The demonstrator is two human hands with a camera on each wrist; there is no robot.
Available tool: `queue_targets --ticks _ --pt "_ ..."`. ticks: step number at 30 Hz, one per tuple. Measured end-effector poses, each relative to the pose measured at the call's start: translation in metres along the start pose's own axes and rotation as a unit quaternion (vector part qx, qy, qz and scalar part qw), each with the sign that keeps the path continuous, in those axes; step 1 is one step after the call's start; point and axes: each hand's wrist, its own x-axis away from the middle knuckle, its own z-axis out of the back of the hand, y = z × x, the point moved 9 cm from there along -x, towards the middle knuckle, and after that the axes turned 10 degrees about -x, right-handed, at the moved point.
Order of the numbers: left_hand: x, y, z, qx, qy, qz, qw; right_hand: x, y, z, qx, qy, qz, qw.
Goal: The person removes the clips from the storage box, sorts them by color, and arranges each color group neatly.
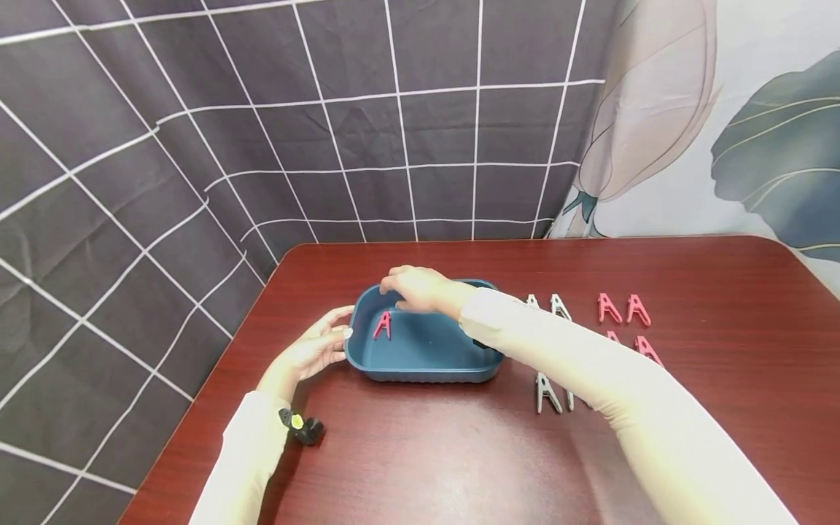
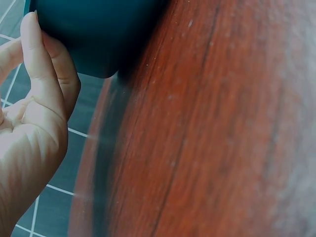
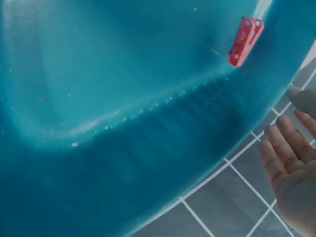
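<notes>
A blue plastic bin stands on the table with one pink clothespin lying inside near its left end. At that end, my left hand touches the bin's outer wall with its fingers spread; in the left wrist view the fingers rest against the dark outside wall. My right hand is over the bin's back left rim, fingers loosely bent. Nothing is in its palm in the right wrist view, where the pink clothespin shows on the bin's floor.
Several pink clothespins lie on the reddish-brown table at right. White clothespins lie nearer the bin, partly hidden by my right sleeve. Dark gridded cloth hangs behind and at left.
</notes>
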Motion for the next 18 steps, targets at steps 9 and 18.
queue_targets --ticks 9,18 --pt "0.001 -0.003 0.003 -0.003 -0.004 -0.008 1.0 -0.012 -0.004 -0.025 0.04 -0.029 0.003 0.999" --pt "0.0 -0.002 0.001 -0.006 -0.008 -0.017 0.9998 -0.015 -0.003 -0.04 0.054 -0.03 0.015 0.998"
